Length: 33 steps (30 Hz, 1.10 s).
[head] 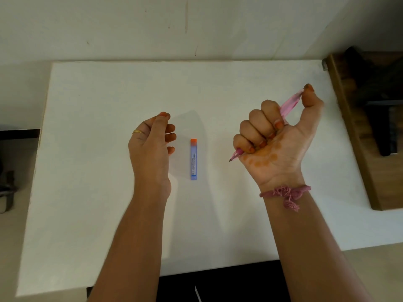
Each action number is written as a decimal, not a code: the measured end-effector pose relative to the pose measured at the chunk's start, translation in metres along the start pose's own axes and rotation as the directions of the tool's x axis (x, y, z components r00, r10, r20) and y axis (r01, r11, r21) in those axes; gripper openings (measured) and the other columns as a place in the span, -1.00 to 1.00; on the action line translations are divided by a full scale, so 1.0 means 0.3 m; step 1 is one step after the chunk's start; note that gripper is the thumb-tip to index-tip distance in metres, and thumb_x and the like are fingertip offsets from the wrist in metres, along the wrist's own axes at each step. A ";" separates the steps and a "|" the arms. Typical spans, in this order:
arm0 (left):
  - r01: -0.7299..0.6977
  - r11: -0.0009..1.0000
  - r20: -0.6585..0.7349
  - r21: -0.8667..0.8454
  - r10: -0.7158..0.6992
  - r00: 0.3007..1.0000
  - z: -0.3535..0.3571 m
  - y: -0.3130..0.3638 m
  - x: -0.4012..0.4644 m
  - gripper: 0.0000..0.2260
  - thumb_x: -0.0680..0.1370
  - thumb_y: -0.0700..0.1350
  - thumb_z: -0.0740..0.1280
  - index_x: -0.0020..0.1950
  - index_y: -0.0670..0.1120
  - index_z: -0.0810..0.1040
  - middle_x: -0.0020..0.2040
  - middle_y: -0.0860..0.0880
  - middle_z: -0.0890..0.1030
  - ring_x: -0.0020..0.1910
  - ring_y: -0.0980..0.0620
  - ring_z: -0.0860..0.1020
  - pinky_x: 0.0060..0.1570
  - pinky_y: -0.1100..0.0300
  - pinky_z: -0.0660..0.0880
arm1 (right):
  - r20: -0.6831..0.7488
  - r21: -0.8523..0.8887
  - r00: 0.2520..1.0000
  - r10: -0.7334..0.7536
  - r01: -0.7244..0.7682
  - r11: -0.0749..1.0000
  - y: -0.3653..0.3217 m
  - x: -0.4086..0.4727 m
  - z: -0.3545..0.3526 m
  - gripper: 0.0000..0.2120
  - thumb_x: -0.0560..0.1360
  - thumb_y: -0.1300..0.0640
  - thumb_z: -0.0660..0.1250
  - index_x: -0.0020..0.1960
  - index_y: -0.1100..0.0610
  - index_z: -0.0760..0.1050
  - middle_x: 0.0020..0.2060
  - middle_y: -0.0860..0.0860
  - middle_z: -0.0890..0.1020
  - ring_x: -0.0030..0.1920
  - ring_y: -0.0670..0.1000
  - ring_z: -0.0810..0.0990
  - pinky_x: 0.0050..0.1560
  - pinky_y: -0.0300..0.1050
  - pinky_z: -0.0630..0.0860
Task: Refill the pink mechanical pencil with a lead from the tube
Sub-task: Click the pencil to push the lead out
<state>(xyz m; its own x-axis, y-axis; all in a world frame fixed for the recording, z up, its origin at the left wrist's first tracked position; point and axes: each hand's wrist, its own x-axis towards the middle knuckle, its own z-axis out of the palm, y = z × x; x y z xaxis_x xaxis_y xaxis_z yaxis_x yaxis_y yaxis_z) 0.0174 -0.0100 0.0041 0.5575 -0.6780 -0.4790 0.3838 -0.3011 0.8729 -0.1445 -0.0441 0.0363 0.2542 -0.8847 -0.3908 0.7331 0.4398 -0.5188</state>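
My right hand (277,138) grips the pink mechanical pencil (287,105) in a fist, palm up, above the right half of the white table (98,192). The thumb presses on the pencil's top end, and the dark tip pokes out to the lower left of the fist. A blue lead tube (193,159) with an orange cap lies flat at the table's middle, cap pointing away from me. My left hand (152,142) hovers just left of the tube, fingers loosely curled, holding nothing I can see.
A dark wooden shelf (370,127) borders the table on the right. A pale wall (196,25) rises behind the far edge. Dark objects sit off the table's left side, and a black gap lies under its near edge.
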 end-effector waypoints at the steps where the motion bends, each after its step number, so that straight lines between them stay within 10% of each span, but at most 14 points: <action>1: -0.001 1.000 0.001 0.000 0.001 1.000 0.000 0.000 0.000 -0.91 0.45 0.00 0.38 -0.26 0.07 0.60 -0.39 0.16 0.60 -0.38 0.20 0.53 -0.32 0.26 0.41 | 0.000 -0.005 1.000 -0.002 0.002 1.000 0.000 0.001 0.000 -0.49 0.39 -0.32 0.11 -0.49 0.04 0.10 -0.60 -0.08 0.11 -0.57 -0.06 0.03 -0.53 -0.16 -0.01; 33: 0.009 1.000 -0.003 -0.002 -0.009 1.000 0.002 -0.001 0.001 -0.90 0.44 0.00 0.39 -0.27 0.08 0.60 -0.39 0.16 0.61 -0.37 0.20 0.54 -0.34 0.27 0.42 | 0.011 0.017 0.999 -0.047 0.047 0.999 0.003 0.001 0.009 -0.52 0.30 -0.30 0.15 -0.50 0.05 0.10 -0.60 -0.08 0.09 -0.57 -0.06 0.01 -0.51 -0.18 -0.05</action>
<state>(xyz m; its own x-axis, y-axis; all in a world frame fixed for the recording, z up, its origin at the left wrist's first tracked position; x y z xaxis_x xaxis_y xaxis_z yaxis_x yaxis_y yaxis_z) 0.0169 -0.0104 0.0037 0.5560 -0.6736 -0.4870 0.3903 -0.3058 0.8684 -0.1421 -0.0444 0.0377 0.2260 -0.9061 -0.3577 0.7550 0.3949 -0.5235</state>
